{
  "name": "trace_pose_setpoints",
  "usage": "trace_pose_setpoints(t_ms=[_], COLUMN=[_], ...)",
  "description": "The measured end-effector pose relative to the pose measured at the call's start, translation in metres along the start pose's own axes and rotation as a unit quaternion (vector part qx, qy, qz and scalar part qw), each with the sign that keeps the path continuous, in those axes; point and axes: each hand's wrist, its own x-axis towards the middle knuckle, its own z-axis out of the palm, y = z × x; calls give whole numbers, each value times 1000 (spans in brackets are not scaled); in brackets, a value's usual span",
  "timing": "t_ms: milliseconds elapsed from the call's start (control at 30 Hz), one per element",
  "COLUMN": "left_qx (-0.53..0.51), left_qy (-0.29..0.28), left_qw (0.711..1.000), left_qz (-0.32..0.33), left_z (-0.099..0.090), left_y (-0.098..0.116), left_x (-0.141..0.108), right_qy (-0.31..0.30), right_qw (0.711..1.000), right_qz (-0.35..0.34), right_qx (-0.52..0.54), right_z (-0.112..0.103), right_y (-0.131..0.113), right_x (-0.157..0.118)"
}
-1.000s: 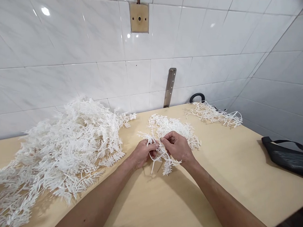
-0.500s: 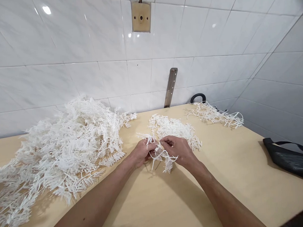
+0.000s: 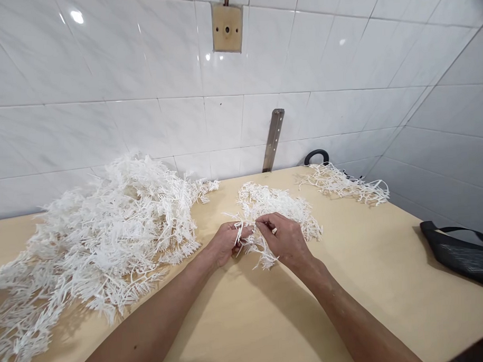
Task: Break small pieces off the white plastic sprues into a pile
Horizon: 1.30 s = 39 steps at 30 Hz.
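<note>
Both arms reach in over the worktop, the left forearm entering between 7 and 8 o'clock, the right between 4 and 5, and they converge mid-view with the hands nearly meeting. The left hand is grasping a white branching sprig, thumb laid along the top pointing toward 3 o'clock, fingers curled beneath. The right hand is bent inward at the wrist, knuckles up, thumb and forefinger pinched on the same sprig close to the left thumb; its other fingers are folded and partly hidden. The sprig sits between the hands, frayed tips hanging toward 5 o'clock. From there, a small white pile lies just beyond, between 1 and 2 o'clock, a big white heap at 9, and thin bare stems at 2.
</note>
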Motion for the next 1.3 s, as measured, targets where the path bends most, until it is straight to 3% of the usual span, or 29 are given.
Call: trace_pose_setpoints(t_ms=[333, 467, 633, 733, 867, 1133, 1300], left_qx=[-97, -87, -120, -136, -106, -63, -28], left_qy=[-70, -103, -98, -92, -52, -75, -48], left_qw=[993, 991, 987, 986, 993, 995, 998], left_qz=[-12, -2, 29, 22, 11, -25, -22], left_z=[-1, 0, 1, 2, 4, 3, 7], left_y=[-7, -15, -21, -18, -9, -7, -5], left_x=[4, 3, 6, 5, 1, 3, 1], right_qy=[-16, 11, 52, -21, -123, -124, -106], right_qw=[993, 989, 982, 984, 976, 981, 986], right_qz=[-64, 13, 136, 178, 171, 146, 130], right_qx=[-98, -145, -123, -14, 61, 41, 19], right_z=[7, 0, -16, -20, -17, -15, -15], right_y=[5, 24, 37, 22, 1, -2, 0], right_x=[-2, 2, 6, 7, 6, 3, 3])
